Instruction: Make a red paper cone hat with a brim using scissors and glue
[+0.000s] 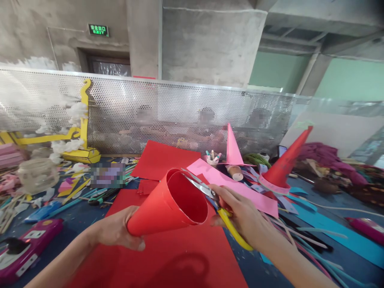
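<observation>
My left hand [124, 229] is closed around the narrow part of a red paper cone [154, 212], whose wide mouth faces right and towards me. In my right hand [237, 212] is a pair of scissors [229, 228] with yellow handles. Their blades are apart and reach the upper rim of the cone's mouth; whether they touch the paper I cannot tell. Under both hands lies a large red paper sheet [210, 256]. The tip of the cone is hidden by my left hand.
A pink paper cone [233, 148] and a red cone hat with a pink band [283, 172] stand behind to the right. Pink paper [252, 194] lies beside them. A purple power strip [33, 248] is at left, and a perforated metal screen [180, 108] runs along the back.
</observation>
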`<state>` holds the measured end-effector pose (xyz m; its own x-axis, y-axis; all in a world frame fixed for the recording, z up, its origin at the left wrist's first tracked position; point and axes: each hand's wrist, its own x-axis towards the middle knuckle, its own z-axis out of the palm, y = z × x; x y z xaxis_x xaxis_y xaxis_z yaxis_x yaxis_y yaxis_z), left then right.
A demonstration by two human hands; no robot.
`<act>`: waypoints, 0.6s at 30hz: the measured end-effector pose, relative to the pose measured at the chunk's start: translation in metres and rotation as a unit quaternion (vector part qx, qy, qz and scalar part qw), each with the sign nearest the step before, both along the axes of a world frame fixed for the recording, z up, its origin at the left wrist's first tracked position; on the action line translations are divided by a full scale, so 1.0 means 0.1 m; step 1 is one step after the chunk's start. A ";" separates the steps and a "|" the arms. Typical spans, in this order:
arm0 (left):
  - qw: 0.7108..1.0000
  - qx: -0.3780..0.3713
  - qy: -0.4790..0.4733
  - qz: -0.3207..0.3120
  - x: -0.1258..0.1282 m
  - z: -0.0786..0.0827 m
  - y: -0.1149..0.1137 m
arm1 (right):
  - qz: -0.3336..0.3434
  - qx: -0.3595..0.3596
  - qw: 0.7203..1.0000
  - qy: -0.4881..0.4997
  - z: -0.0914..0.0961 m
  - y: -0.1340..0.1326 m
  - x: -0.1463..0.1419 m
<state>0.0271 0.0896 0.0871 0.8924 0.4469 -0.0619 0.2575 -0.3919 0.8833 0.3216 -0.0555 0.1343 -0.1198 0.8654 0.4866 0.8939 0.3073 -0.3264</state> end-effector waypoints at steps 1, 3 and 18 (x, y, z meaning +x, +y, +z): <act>1.000 -0.016 0.020 0.010 0.00 0.01 -0.01 | 0.001 0.004 1.000 0.000 -0.02 0.00 0.01; 0.997 -0.054 0.045 0.024 0.00 0.02 -0.01 | 0.005 0.008 1.000 0.000 -0.06 -0.01 0.02; 0.990 -0.112 0.082 0.004 0.01 -0.07 0.00 | 0.052 0.056 0.997 -0.018 -0.03 0.02 0.08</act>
